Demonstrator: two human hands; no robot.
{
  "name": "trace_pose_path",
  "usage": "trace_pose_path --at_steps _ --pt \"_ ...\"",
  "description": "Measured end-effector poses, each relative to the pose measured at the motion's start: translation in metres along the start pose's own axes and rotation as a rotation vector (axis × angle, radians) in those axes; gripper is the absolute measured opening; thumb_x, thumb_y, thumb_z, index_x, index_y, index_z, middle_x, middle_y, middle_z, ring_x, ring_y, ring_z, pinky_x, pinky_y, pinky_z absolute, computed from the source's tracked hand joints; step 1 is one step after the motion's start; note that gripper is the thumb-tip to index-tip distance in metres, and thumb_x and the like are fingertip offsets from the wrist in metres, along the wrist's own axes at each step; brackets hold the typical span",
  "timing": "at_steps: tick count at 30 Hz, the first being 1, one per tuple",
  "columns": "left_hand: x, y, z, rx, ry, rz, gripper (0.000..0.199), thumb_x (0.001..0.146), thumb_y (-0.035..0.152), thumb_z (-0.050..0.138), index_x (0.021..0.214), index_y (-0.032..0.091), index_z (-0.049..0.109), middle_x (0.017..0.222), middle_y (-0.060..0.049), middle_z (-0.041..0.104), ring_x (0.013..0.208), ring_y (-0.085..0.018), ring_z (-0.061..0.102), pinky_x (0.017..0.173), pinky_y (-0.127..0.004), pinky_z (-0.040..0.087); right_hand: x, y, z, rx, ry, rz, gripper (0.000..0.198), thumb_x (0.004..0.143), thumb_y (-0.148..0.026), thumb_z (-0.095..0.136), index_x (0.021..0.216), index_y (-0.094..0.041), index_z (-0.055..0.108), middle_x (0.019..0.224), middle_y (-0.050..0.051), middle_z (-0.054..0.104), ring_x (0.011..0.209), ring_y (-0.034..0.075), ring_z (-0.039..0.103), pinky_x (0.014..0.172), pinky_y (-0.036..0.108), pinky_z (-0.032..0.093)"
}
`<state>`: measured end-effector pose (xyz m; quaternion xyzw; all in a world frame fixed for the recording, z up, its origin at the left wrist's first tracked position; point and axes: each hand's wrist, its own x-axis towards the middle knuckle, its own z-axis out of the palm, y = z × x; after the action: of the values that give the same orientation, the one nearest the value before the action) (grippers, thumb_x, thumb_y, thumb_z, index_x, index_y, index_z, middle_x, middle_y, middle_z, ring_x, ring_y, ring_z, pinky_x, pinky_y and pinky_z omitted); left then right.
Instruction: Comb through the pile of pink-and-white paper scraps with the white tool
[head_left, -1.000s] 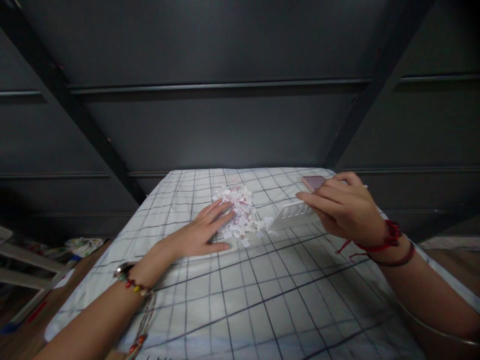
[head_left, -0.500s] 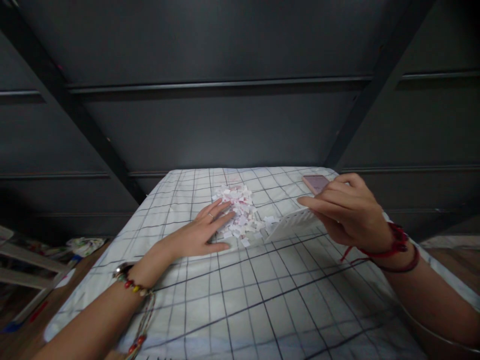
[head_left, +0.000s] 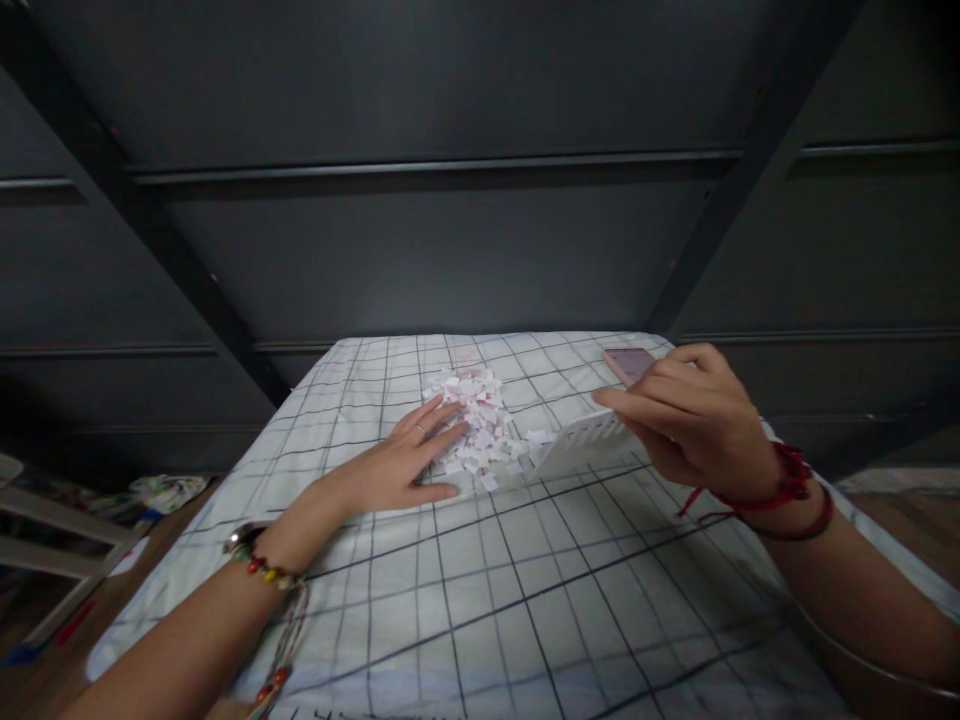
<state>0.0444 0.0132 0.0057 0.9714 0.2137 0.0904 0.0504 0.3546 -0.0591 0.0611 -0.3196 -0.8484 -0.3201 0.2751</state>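
Two bare hands are at work over a white, dark-gridded, cloth-covered table (head_left: 465, 590), and from where I stand the loose heap of small white paper scraps (head_left: 484, 430) lies near the middle of its far half, some bits tinged pink. The left hand (head_left: 397, 465) lies palm down at the heap's left edge, fingers spread wide, thumb set apart, the fingertips among the scraps. It wears a thin ring (head_left: 420, 429), and a multicoloured beaded bracelet (head_left: 266, 572) with dangling strings circles that wrist.

The right hand (head_left: 686, 420) is closed, pinching a thin, flat white piece with a row of slots (head_left: 581, 447) (plastic or card, I can't tell which). The piece slants down to the left, its lower end just beside the scraps at the heap's right side. A red cord bracelet (head_left: 791, 475) sits on the right wrist.

Beyond that hand, partly hidden by it, a pink-edged phone (head_left: 625, 363) lies flat near the far right corner. A dark grey panelled wall (head_left: 450, 255) rises behind the table, and down on the left floor lies a crumpled, pale patterned cloth (head_left: 171, 492).
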Motion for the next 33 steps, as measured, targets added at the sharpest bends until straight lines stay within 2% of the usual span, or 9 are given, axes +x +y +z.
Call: trace_pose_path --at_steps 4,7,11,17,23,29,33 --pt "0.000 0.001 -0.001 -0.005 -0.003 -0.003 0.070 0.087 0.049 0.048 0.141 0.027 0.009 0.147 -0.008 0.004 0.131 -0.033 0.002 0.105 -0.049 0.016 0.002 -0.001 0.003 -0.079 -0.030 -0.018 0.024 0.075 -0.008 0.043 0.091 -0.022 0.053 0.055 -0.004 0.049 0.057 0.013 0.041 0.067 0.032 0.032" --pt "0.000 0.002 -0.001 -0.001 -0.002 0.000 0.069 0.087 0.049 0.047 0.141 0.026 0.010 0.147 -0.008 0.005 0.132 -0.033 0.002 0.105 -0.049 0.015 0.001 -0.002 0.002 -0.014 -0.041 -0.026 0.022 0.077 -0.010 0.041 0.092 -0.022 0.052 0.055 -0.005 0.048 0.056 0.012 0.040 0.066 0.031 0.032" --pt "0.000 0.001 -0.001 0.013 0.001 0.012 0.070 0.087 0.049 0.048 0.141 0.026 0.010 0.147 -0.009 0.005 0.131 -0.033 0.002 0.105 -0.049 0.015 0.000 -0.005 0.001 0.054 0.024 -0.009 0.022 0.077 -0.009 0.041 0.093 -0.022 0.051 0.055 -0.005 0.048 0.055 0.012 0.040 0.067 0.031 0.033" --pt "0.000 0.001 -0.001 0.015 0.006 0.012 0.070 0.087 0.048 0.048 0.140 0.026 0.009 0.146 -0.009 0.006 0.131 -0.034 0.002 0.104 -0.049 0.016 0.004 -0.013 0.009 0.002 0.045 0.047 0.025 0.076 -0.008 0.041 0.094 -0.021 0.054 0.057 -0.004 0.053 0.057 0.012 0.043 0.065 0.032 0.032" --pt "0.000 0.002 -0.002 0.011 0.000 -0.013 0.070 0.086 0.050 0.048 0.140 0.025 0.012 0.147 -0.009 0.006 0.131 -0.034 0.002 0.104 -0.049 0.015 0.008 -0.024 0.018 0.023 0.032 -0.042 0.032 0.076 -0.005 0.039 0.100 -0.021 0.052 0.057 -0.005 0.052 0.055 0.011 0.040 0.063 0.030 0.030" --pt "-0.001 -0.001 0.000 0.012 0.015 -0.002 0.070 0.085 0.050 0.049 0.140 0.024 0.014 0.147 -0.009 0.006 0.131 -0.034 0.003 0.104 -0.050 0.015 0.005 -0.019 0.015 -0.010 0.035 -0.031 0.030 0.077 -0.006 0.040 0.101 -0.021 0.051 0.057 -0.005 0.051 0.057 0.012 0.040 0.064 0.031 0.030" --pt "-0.002 -0.001 0.000 0.030 0.009 0.007 0.070 0.086 0.050 0.048 0.140 0.022 0.014 0.147 -0.010 0.006 0.132 -0.033 0.002 0.105 -0.049 0.015 0.004 -0.018 0.014 0.043 0.055 -0.010 0.031 0.078 -0.008 0.041 0.103 -0.024 0.049 0.060 -0.006 0.052 0.058 0.011 0.042 0.065 0.030 0.030"
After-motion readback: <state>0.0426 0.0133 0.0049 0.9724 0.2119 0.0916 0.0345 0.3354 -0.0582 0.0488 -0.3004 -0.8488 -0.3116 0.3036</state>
